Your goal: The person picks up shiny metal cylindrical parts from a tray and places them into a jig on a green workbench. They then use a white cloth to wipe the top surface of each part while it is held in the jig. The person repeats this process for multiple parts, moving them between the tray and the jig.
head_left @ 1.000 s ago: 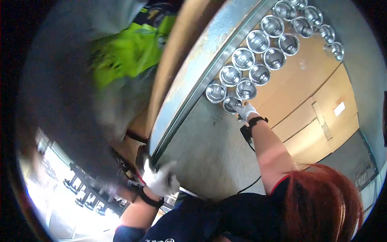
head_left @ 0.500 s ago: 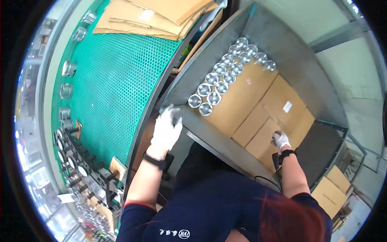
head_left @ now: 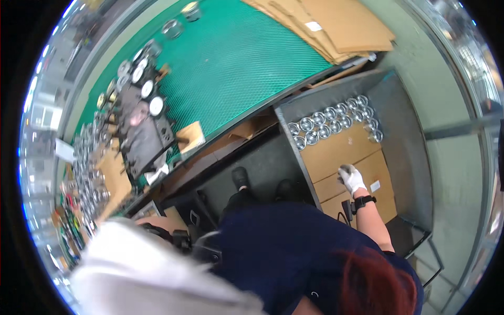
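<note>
My right hand [head_left: 351, 178], in a white glove with dark fingertips, hovers over or rests on the brown cardboard sheet [head_left: 336, 157] in a deep grey metal bin [head_left: 412, 157]. Its fingers are loosely bent and apart, and I see nothing in them. Shiny hollow round metal parts [head_left: 335, 126] stand in rows at the bin's far end, beyond that hand. A large blurred white shape at the lower left appears to be my gloved left hand [head_left: 152, 273], very near the camera. Its fingers are smeared, so what it holds, if anything, does not show.
A green mesh-topped table [head_left: 231, 68] runs left of the bin. Flat cardboard sheets [head_left: 336, 26] are stacked at its far end. A dark rack [head_left: 144, 126] with round parts stands on its left side, beside many small metal pieces [head_left: 89, 163]. A metal frame edges the bin.
The view has swung left, showing more of the table. My left hand has left the bin's edge and come close to the camera. My right hand has shifted toward the round parts.
</note>
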A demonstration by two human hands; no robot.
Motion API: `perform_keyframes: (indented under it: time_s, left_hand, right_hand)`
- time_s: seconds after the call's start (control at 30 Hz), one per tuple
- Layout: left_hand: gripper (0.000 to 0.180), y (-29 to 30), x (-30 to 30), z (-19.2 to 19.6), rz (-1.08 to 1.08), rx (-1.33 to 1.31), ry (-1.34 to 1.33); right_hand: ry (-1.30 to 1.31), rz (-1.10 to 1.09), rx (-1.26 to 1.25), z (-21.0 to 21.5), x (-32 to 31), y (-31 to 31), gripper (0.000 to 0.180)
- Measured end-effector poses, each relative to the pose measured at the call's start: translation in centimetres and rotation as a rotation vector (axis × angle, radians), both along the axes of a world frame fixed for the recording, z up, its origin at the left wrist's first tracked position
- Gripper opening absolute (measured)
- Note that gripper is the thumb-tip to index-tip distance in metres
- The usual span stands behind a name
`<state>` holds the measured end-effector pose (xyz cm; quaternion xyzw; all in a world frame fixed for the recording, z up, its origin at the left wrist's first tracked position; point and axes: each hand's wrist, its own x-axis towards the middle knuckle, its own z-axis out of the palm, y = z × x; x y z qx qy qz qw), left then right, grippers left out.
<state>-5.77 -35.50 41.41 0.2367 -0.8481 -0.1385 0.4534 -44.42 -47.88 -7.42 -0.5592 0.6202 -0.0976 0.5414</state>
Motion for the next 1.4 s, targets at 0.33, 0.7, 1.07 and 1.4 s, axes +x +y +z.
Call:
perform_keyframes:
  time_s: [0.33,0.7,1.07,1.4]
  left_hand:
    - [0.03,13.3,13.7,-9.8,0.863,0.57,-0.198]
    - [0.049,35.3,48.5,-25.1,2.31,1.034,-0.596]
    - [0.047,38.7,53.7,-25.4,2.066,1.234,-0.056]
    - [0.038,28.7,39.1,-17.7,0.923,0.72,1.041]
  right_hand:
    - [-0.144,0.312,-0.226,7.6,16.8,-5.4,0.031]
    - [-0.508,0.078,-0.291,23.4,39.5,-1.1,0.027]
    - [-0.513,0.496,-0.283,26.9,55.4,11.1,0.024]
    - [-0.588,1.263,-0.474,29.6,64.6,16.9,0.111]
